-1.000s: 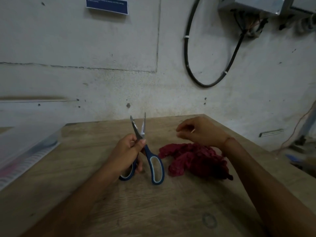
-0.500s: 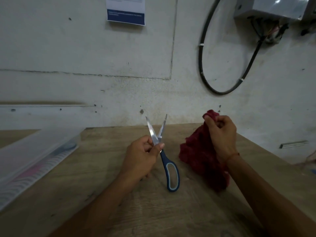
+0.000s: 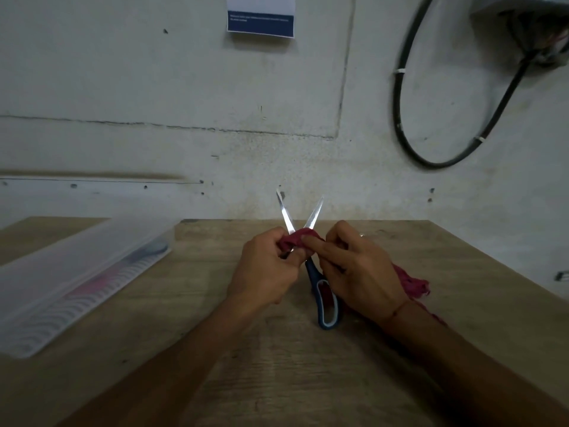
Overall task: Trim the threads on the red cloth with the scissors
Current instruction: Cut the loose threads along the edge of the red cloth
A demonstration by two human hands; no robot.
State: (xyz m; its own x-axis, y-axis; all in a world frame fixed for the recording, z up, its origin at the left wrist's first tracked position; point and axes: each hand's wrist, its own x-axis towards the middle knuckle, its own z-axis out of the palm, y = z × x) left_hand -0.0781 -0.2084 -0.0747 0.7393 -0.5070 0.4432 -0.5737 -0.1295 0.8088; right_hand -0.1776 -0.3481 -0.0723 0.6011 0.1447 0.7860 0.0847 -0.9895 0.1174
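Over the wooden table point(image 3: 277, 380), the left hand point(image 3: 264, 269) curls its fingers round the scissors point(image 3: 314, 274), blades apart. The right hand point(image 3: 357, 272) pinches the red cloth point(image 3: 300, 235) at the blades. The cloth seems light and limp, so it is best held taut near its edge.

A worn wooden table point(image 3: 277, 380) stands against a stained, cracked whitish wall point(image 3: 154, 87) in dim light. A clear plastic box point(image 3: 77, 272) lies on its left side; a blue-and-white notice point(image 3: 261, 16) and a looped black cable point(image 3: 431, 164) hang on the wall.
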